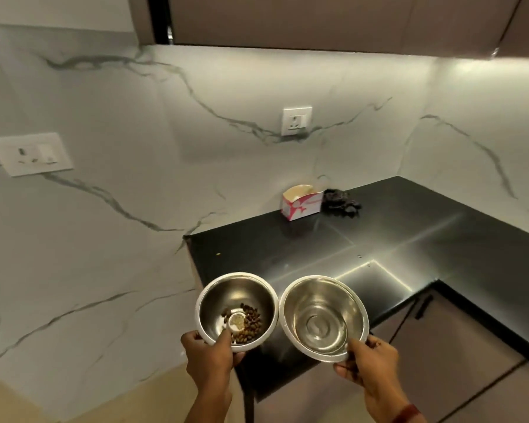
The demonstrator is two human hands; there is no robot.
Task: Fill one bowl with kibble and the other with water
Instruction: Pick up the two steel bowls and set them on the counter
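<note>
Two steel bowls are held side by side above the near corner of a black counter, their rims touching. My left hand grips the near rim of the left bowl, thumb inside. Brown kibble lies in its bottom around a small round white thing, perhaps a cap. My right hand pinches the near rim of the right bowl, which tilts towards me. That bowl looks shiny inside; I cannot tell whether it holds water.
At the back of the counter stands an open pink-and-white carton with a dark crumpled thing beside it. Marble walls carry two sockets. Brown cabinets hang overhead, and a cabinet door with a black handle sits under the counter.
</note>
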